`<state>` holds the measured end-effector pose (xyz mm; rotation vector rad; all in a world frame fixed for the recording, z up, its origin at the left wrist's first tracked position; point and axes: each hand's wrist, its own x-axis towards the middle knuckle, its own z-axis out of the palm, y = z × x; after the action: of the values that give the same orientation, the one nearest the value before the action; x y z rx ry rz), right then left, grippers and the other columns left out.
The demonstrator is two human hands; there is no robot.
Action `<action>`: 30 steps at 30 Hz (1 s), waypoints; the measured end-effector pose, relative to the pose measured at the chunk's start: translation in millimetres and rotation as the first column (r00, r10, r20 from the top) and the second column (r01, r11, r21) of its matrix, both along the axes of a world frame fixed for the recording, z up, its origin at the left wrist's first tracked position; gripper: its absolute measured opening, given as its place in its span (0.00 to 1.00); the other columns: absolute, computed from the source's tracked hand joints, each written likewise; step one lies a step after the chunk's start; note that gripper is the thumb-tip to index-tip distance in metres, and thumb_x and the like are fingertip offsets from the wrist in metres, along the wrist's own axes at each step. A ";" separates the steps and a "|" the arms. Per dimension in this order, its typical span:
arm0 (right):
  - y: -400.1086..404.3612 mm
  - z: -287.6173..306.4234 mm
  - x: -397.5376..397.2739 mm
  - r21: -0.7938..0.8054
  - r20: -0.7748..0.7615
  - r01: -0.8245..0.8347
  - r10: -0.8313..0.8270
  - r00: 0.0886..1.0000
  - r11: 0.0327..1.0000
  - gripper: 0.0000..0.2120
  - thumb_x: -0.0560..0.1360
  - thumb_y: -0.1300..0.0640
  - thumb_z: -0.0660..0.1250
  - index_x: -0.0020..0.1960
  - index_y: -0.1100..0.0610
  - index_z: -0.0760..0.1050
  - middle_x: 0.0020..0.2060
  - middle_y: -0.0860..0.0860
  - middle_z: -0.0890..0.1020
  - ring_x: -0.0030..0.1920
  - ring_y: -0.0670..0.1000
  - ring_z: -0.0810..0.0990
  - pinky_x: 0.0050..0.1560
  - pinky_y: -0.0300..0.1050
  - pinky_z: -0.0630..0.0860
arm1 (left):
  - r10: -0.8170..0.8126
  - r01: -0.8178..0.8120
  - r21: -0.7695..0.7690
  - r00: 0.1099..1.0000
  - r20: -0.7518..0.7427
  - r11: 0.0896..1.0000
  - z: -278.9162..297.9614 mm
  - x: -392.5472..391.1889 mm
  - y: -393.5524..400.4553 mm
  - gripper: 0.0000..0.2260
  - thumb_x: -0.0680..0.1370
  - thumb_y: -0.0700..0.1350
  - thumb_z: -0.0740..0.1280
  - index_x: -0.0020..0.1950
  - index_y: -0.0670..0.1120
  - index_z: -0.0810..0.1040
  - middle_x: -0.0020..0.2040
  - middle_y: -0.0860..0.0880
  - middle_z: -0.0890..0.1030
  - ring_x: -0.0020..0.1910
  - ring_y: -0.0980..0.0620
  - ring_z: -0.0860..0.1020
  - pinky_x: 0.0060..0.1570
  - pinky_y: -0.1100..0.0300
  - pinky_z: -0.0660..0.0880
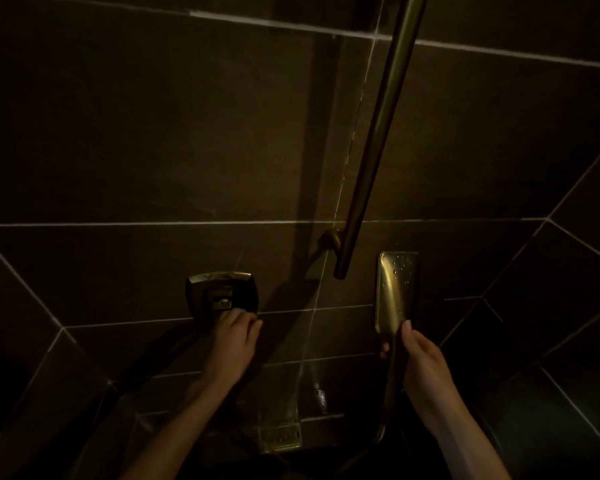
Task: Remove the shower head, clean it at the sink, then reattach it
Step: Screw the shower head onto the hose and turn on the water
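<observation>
In a dim, dark-tiled shower, my right hand (420, 355) grips the handle of a rectangular brass shower head (397, 289). The head points upward, off the rail, with water drops on its back. Its hose (383, 427) trails down below my hand. My left hand (232, 337) rests on the lower edge of the square brass wall valve (222, 292), fingers curled on its handle. A thin stream of water (307, 344) runs down the wall between my hands.
A brass slide rail (374, 140) runs diagonally down the wall, ending at a bracket (331, 239) just up and left of the shower head. A brass fitting (279, 436) sits low on the wall. A tiled side wall (551, 306) closes the right.
</observation>
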<state>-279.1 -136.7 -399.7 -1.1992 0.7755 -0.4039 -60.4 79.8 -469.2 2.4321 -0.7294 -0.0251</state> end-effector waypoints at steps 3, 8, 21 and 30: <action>5.5 -5.5 -1.5 0.026 -0.041 0.011 -0.010 0.999 1.000 0.25 0.72 0.39 0.64 0.58 0.57 0.79 0.44 0.53 0.83 0.46 0.52 0.80 0.46 0.47 0.73 | -0.252 0.156 0.288 0.909 0.332 0.945 -15.7 32.5 6.2 0.10 0.77 0.48 0.72 0.55 0.45 0.85 0.55 0.47 0.84 0.56 0.48 0.80 0.55 0.53 0.78; 4.3 -14.7 -6.5 0.084 -0.058 0.049 -0.044 0.997 0.995 0.23 0.76 0.41 0.63 0.61 0.57 0.78 0.45 0.56 0.81 0.48 0.55 0.79 0.50 0.52 0.73 | -0.639 0.284 0.762 0.739 0.214 0.583 -52.7 75.4 9.0 0.20 0.83 0.52 0.59 0.71 0.44 0.75 0.72 0.43 0.73 0.74 0.43 0.67 0.74 0.50 0.60; 13.4 -30.7 -15.2 0.099 -0.140 0.147 -0.132 0.981 0.984 0.21 0.79 0.42 0.61 0.59 0.58 0.77 0.47 0.57 0.80 0.49 0.56 0.77 0.54 0.54 0.70 | -0.638 0.005 1.000 0.770 -0.016 -0.019 -69.0 78.5 -20.9 0.18 0.82 0.49 0.61 0.71 0.48 0.74 0.76 0.46 0.70 0.78 0.40 0.57 0.76 0.44 0.48; 22.7 -32.3 -15.6 0.165 -0.093 0.142 -0.128 0.987 0.976 0.23 0.78 0.44 0.63 0.62 0.60 0.76 0.48 0.57 0.80 0.50 0.56 0.78 0.59 0.56 0.70 | -0.569 0.125 0.984 0.822 -0.032 0.125 -58.3 81.4 -26.6 0.17 0.82 0.49 0.61 0.70 0.48 0.76 0.76 0.46 0.70 0.78 0.43 0.59 0.78 0.47 0.47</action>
<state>-294.7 -114.1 -432.0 -1.0095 0.9472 -0.3933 21.0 53.3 -527.5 3.3971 -2.0121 -0.3557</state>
